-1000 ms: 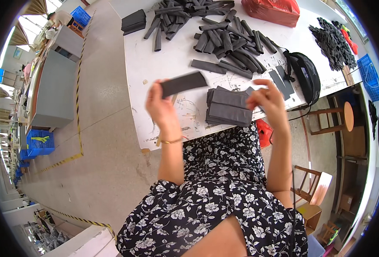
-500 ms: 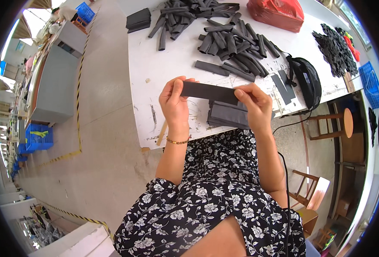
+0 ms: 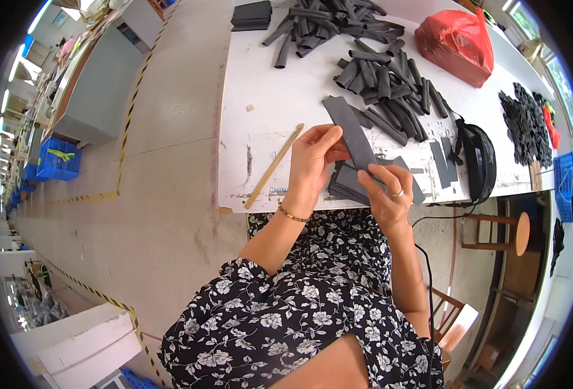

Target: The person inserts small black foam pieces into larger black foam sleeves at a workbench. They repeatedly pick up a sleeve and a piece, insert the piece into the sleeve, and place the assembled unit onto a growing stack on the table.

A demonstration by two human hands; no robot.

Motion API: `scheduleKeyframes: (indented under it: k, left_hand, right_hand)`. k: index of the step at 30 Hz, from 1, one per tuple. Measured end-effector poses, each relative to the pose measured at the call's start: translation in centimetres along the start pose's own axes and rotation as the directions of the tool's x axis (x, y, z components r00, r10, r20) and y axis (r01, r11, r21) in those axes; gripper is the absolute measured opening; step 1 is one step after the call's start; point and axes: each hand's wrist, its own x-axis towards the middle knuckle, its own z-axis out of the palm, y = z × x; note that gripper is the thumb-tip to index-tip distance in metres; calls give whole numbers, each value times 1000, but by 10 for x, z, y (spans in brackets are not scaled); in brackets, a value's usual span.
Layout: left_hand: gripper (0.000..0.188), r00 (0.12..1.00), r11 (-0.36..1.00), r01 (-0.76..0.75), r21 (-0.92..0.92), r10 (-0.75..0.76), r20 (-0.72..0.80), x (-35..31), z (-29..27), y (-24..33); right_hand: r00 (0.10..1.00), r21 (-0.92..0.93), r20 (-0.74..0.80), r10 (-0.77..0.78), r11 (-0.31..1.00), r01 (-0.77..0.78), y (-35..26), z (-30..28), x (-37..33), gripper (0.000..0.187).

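A flat dark grey fabric strip slants between my hands above the near edge of the table. My left hand pinches its left long edge, thumb on top. Lower down, the fingers and thumb of my right hand close on the strip's near end. Under and beside the hands lies a stack of similar dark pieces, partly covered. Another dark strip shows just beyond my right hand, partly hidden by its fingers. A thin wooden stick lies left of my left hand.
Rolled dark tubes are heaped across the white table. A neat dark stack sits far left. At the right are a red plastic bag, a black pouch with a cable and a dark pile. Wooden stools stand beyond.
The strip has turned from nearly level to a steep slant, with its far end up. My left hand has shifted along its edge. The view has swung, showing more of the wooden stick.
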Motion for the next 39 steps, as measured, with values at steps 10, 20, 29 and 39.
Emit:
scheduleKeyframes:
  k: [10, 20, 29, 39]
  left_hand:
    - [21, 997, 981, -10, 196, -5, 75, -3, 0, -4]
    - [37, 962, 901, 168, 401, -238, 132, -19, -9, -15]
    - [17, 945, 859, 120, 498, -253, 209, -28, -11, -31]
    - [18, 852, 784, 151, 602, -412, 323, -34, -20, -41]
  right_hand:
    - [389, 648, 540, 746, -73, -758, 11, -2, -9, 35]
    - [357, 810, 454, 816, -211, -547, 7, 23, -16, 26]
    - [313, 759, 436, 844, -158, -631, 9, 15, -9, 29]
    - [317, 747, 510, 800, -229, -624, 15, 4, -2, 23]
